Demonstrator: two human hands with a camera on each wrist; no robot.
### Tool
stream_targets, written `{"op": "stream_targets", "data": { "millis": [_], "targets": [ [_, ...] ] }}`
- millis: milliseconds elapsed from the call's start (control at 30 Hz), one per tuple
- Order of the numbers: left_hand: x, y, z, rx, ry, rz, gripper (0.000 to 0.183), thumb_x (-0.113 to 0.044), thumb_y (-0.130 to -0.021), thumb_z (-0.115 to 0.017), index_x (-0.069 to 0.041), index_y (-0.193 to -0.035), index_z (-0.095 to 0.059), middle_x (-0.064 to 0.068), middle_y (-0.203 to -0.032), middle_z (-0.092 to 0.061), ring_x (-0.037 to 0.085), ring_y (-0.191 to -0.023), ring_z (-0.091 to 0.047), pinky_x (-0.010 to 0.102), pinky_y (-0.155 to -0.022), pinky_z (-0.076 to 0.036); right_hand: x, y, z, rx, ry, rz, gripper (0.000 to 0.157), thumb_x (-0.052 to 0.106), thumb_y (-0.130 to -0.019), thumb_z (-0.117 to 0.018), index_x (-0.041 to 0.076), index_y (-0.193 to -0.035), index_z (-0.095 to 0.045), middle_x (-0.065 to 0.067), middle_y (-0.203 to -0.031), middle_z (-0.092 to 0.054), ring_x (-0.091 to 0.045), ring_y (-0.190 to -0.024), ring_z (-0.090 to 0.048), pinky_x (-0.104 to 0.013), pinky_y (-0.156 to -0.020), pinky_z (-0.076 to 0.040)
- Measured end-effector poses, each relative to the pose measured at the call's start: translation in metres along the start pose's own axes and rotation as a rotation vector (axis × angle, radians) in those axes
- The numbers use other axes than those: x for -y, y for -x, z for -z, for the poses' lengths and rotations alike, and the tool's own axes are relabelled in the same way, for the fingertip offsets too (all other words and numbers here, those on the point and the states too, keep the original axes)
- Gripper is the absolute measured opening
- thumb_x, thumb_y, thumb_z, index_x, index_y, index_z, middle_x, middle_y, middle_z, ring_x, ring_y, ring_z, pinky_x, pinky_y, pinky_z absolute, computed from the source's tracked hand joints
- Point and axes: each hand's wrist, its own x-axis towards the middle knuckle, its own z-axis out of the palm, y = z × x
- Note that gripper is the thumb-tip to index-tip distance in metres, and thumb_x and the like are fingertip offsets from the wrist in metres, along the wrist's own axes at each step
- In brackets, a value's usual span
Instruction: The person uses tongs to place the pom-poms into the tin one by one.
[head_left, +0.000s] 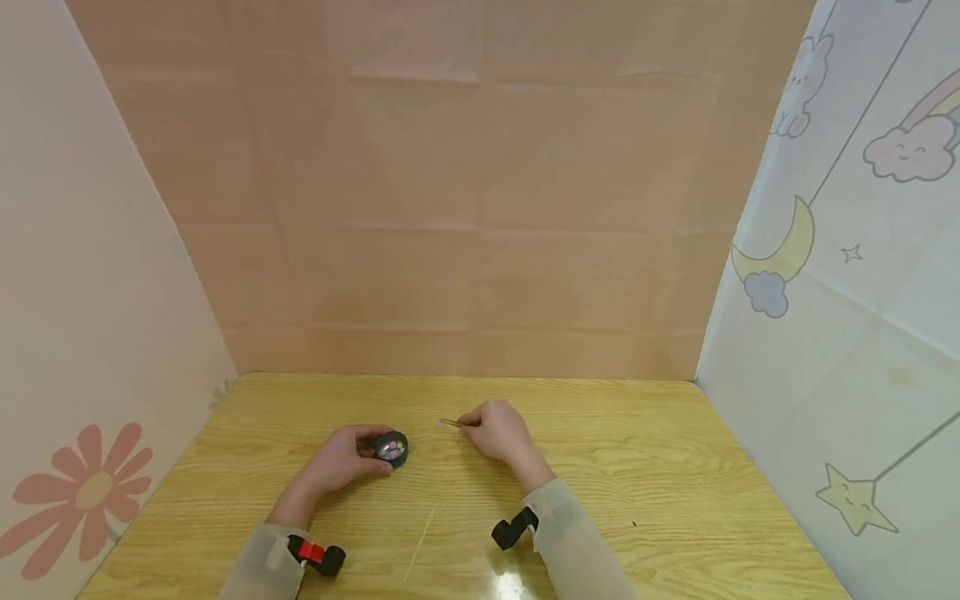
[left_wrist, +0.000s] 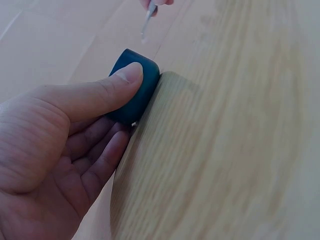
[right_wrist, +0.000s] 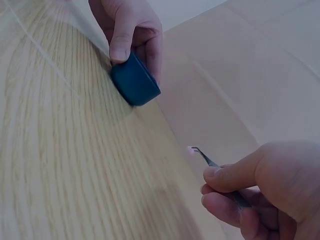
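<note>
A small dark blue-green cup (head_left: 392, 448) stands on the table, with several pink, white and yellow-green pieces showing inside it in the head view. My left hand (head_left: 341, 458) grips this cup (left_wrist: 135, 95) from its left side, thumb against the near wall. To the right of it, my right hand (head_left: 498, 429) pinches a pair of bent-tip metal tweezers (right_wrist: 209, 160) between thumb and fingers. At the tweezers' tips is a tiny pale pink piece (right_wrist: 190, 150), held above the table and apart from the cup. Its exact kind is too small to tell.
The wood-grain table (head_left: 675, 483) ends at a pinkish-tan backdrop (head_left: 480, 208). Printed white sheets stand on the left and right. A thin pale line (head_left: 422, 540) runs along the table between the forearms, and a small dark speck (head_left: 633, 524) lies to the right.
</note>
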Motion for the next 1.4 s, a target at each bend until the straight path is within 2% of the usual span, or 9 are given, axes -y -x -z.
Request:
{"op": "stream_targets", "data": {
  "millis": [133, 367, 500, 600, 733, 833, 1033, 1167, 1400],
  "targets": [
    [0.0, 0.0, 0.0, -0.001, 0.0, 0.002, 0.064, -0.015, -0.084, -0.094, 0.0, -0.14, -0.067, 0.013, -0.129, -0.072, 0.024, -0.11, -0.071, 0.037, -0.093, -0.057, 0.011, 0.003, 0.002, 0.032, -0.102, 0.001, 0.017, 0.024, -0.1, -0.078, 0.02, -0.115, -0.086, 0.007, -0.087, -0.078, -0.012, -0.059, -0.066, -0.033, -0.055, -0.05],
    [0.001, 0.0, -0.001, -0.005, 0.015, 0.009, 0.064, -0.015, -0.084, -0.094, 0.001, -0.141, -0.066, 0.013, -0.128, -0.072, 0.024, -0.109, -0.071, 0.041, -0.093, -0.058, 0.034, 0.009, -0.002, 0.063, -0.192, 0.058, 0.016, 0.022, -0.101, -0.078, 0.017, -0.114, -0.086, 0.003, -0.095, -0.081, -0.011, -0.062, -0.071, -0.029, -0.054, -0.051],
    [0.002, 0.0, -0.001, 0.001, 0.024, 0.002, 0.065, -0.015, -0.085, -0.093, 0.001, -0.141, -0.066, 0.014, -0.129, -0.072, 0.025, -0.109, -0.072, 0.041, -0.093, -0.058, 0.044, 0.01, -0.012, 0.074, -0.163, 0.114, 0.015, 0.021, -0.099, -0.08, 0.017, -0.112, -0.087, 0.005, -0.096, -0.081, -0.006, -0.061, -0.068, -0.026, -0.055, -0.05],
    [0.002, -0.001, -0.001, 0.008, 0.028, -0.002, 0.065, -0.014, -0.086, -0.093, 0.002, -0.141, -0.065, 0.015, -0.13, -0.071, 0.025, -0.11, -0.072, 0.039, -0.093, -0.058, 0.046, 0.01, -0.022, 0.08, -0.102, 0.152, 0.014, 0.022, -0.098, -0.081, 0.02, -0.11, -0.088, 0.009, -0.1, -0.081, -0.001, -0.072, -0.068, -0.024, -0.062, -0.05],
    [0.002, -0.001, -0.001, 0.012, 0.025, -0.006, 0.064, -0.014, -0.086, -0.093, 0.003, -0.141, -0.065, 0.015, -0.129, -0.071, 0.025, -0.109, -0.072, 0.037, -0.092, -0.058, 0.045, 0.01, -0.032, 0.081, -0.027, 0.171, 0.014, 0.023, -0.097, -0.082, 0.024, -0.109, -0.088, 0.012, -0.104, -0.08, -0.001, -0.091, -0.069, -0.024, -0.072, -0.052],
    [0.002, -0.001, -0.001, 0.016, 0.03, -0.011, 0.064, -0.014, -0.086, -0.093, 0.003, -0.141, -0.065, 0.016, -0.129, -0.071, 0.025, -0.109, -0.072, 0.037, -0.092, -0.059, 0.045, 0.011, -0.034, 0.07, 0.0, 0.164, 0.014, 0.024, -0.097, -0.081, 0.025, -0.11, -0.088, 0.011, -0.105, -0.08, -0.004, -0.094, -0.071, -0.026, -0.074, -0.054],
    [0.003, -0.002, 0.0, 0.022, 0.035, -0.026, 0.063, -0.013, -0.086, -0.092, 0.003, -0.141, -0.065, 0.016, -0.129, -0.071, 0.026, -0.109, -0.072, 0.038, -0.092, -0.059, 0.051, 0.013, -0.038, 0.035, 0.0, 0.2, 0.016, 0.027, -0.098, -0.081, 0.024, -0.112, -0.087, 0.008, -0.103, -0.081, -0.003, -0.093, -0.072, -0.024, -0.072, -0.056],
    [0.004, -0.003, 0.001, 0.022, 0.032, -0.033, 0.064, -0.013, -0.086, -0.092, 0.003, -0.141, -0.065, 0.017, -0.13, -0.071, 0.027, -0.11, -0.072, 0.039, -0.093, -0.058, 0.055, 0.014, -0.043, 0.021, 0.018, 0.225, 0.016, 0.029, -0.097, -0.082, 0.023, -0.111, -0.087, 0.01, -0.102, -0.081, 0.0, -0.089, -0.071, -0.02, -0.067, -0.052],
    [0.005, -0.003, 0.001, 0.024, 0.036, -0.027, 0.064, -0.013, -0.086, -0.092, 0.004, -0.141, -0.064, 0.018, -0.131, -0.07, 0.027, -0.11, -0.072, 0.038, -0.093, -0.059, 0.056, 0.013, -0.047, -0.001, 0.025, 0.205, 0.016, 0.03, -0.096, -0.083, 0.024, -0.11, -0.088, 0.009, -0.101, -0.081, 0.001, -0.084, -0.069, -0.02, -0.062, -0.049]
  ]
}}
